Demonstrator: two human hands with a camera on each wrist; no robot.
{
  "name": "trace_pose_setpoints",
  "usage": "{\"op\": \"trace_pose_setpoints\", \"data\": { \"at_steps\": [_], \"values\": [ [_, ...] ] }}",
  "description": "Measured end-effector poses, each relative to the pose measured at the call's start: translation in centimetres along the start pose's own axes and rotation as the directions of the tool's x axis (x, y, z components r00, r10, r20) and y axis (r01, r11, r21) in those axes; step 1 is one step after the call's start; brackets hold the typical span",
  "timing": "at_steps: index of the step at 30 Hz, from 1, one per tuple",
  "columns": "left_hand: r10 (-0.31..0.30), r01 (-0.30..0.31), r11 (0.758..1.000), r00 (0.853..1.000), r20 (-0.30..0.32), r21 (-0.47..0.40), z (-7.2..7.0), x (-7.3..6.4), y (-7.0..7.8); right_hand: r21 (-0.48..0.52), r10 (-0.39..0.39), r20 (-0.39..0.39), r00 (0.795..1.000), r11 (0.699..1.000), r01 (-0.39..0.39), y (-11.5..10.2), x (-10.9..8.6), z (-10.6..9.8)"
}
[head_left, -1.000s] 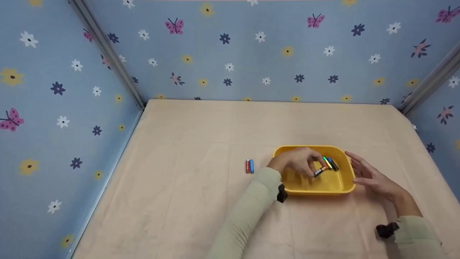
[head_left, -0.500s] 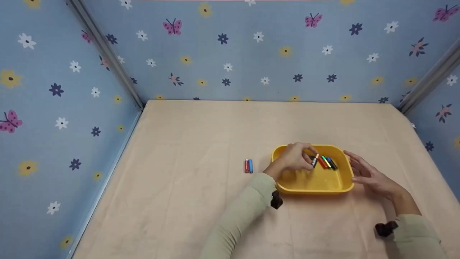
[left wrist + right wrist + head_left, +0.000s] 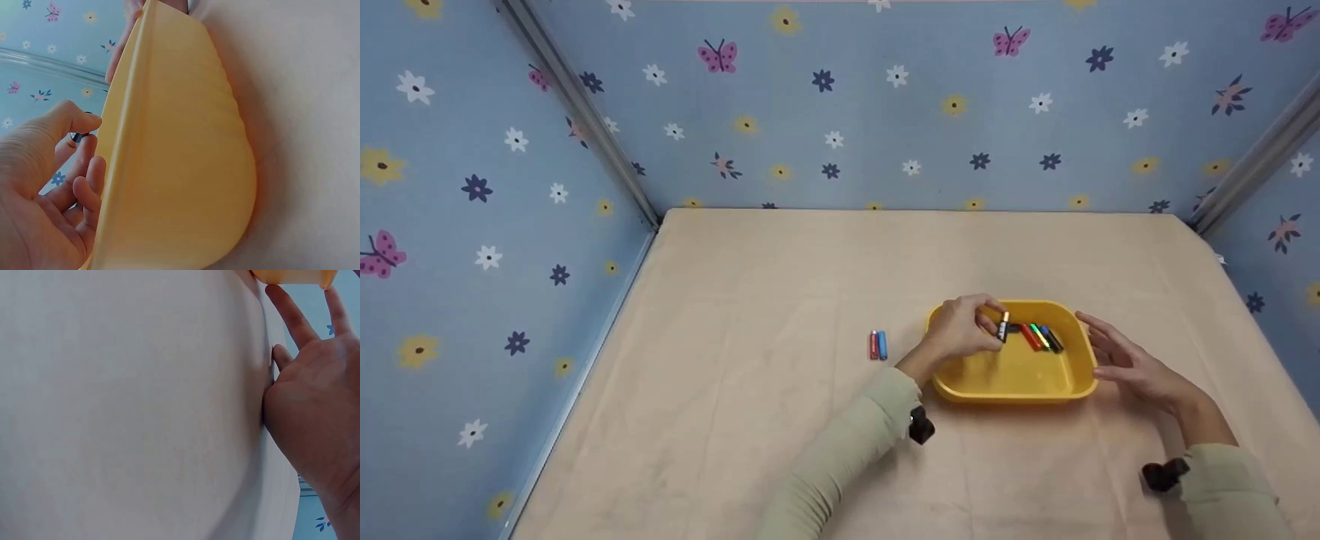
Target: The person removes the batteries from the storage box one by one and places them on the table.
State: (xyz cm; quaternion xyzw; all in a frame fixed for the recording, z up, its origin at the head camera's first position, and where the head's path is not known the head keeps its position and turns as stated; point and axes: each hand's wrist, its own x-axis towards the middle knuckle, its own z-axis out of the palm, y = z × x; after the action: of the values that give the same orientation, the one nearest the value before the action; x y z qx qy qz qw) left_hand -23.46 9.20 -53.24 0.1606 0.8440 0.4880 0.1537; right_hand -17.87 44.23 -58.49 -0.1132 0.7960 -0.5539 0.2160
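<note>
Held between thumb and fingertips of my left hand [image 3: 960,328] is a black AA-style battery [image 3: 1003,328] with a copper-coloured end. It is upright over the left-back part of a yellow plastic bin [image 3: 997,379]. In the left wrist view, the battery [image 3: 79,136] is mostly hidden by my left hand [image 3: 45,163]. Inside the bin several batteries [image 3: 1040,337] lie side by side, in red, green and blue-black, with a dark one beside them. My right hand [image 3: 1144,379] touches the bin's right end with extended fingers; the right wrist view shows the fingertips [image 3: 275,291] against its wall.
Left of the bin, a red battery [image 3: 874,345] and a blue battery [image 3: 883,346] lie paired on the beige tablecloth [image 3: 735,337]. Patterned blue walls [image 3: 885,112] stand at the back and both sides of the table.
My left hand has lifted the black battery from beside the row and moved it left and back, turning it upright. The red battery in the bin has come into view. My right hand stays put.
</note>
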Motion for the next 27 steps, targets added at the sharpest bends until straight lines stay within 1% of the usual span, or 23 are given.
{"op": "trace_pose_setpoints", "data": {
  "at_steps": [5,7,10,14,18,22,27],
  "values": [
    [-0.037,0.039,0.998,0.999,-0.034,0.056,-1.0,-0.5,0.4,-0.003,0.01,-0.002,1.0,1.0,-0.01,0.0,-0.1,-0.1],
    [-0.043,0.046,0.997,0.998,-0.047,0.06,-1.5,-0.7,0.6,0.001,0.01,0.003,1.0,1.0,-0.011,0.0,-0.1,-0.1],
    [-0.037,0.041,0.997,0.998,-0.058,0.071,-2.3,-1.1,0.6,0.008,0.011,0.008,1.0,1.0,-0.011,0.0,0.0,-0.1],
    [-0.009,0.015,0.996,0.998,-0.067,0.083,-3.2,-1.5,0.2,0.004,0.024,0.004,1.0,1.0,-0.024,-0.1,-0.1,-0.1],
    [0.012,-0.008,0.998,0.997,-0.077,0.061,-3.9,-1.8,-0.4,-0.002,0.022,0.006,1.0,1.0,-0.021,-0.1,0.0,-0.1],
    [0.032,-0.03,0.999,0.997,-0.077,0.026,-4.6,-2.1,-0.7,0.006,0.001,0.004,1.0,1.0,-0.001,-0.1,0.1,-0.1],
    [0.03,-0.03,1.0,0.996,-0.082,-0.002,-5.5,-2.7,-1.0,0.012,0.011,0.002,1.0,1.0,-0.011,-0.2,0.0,0.1]
  ]
}}
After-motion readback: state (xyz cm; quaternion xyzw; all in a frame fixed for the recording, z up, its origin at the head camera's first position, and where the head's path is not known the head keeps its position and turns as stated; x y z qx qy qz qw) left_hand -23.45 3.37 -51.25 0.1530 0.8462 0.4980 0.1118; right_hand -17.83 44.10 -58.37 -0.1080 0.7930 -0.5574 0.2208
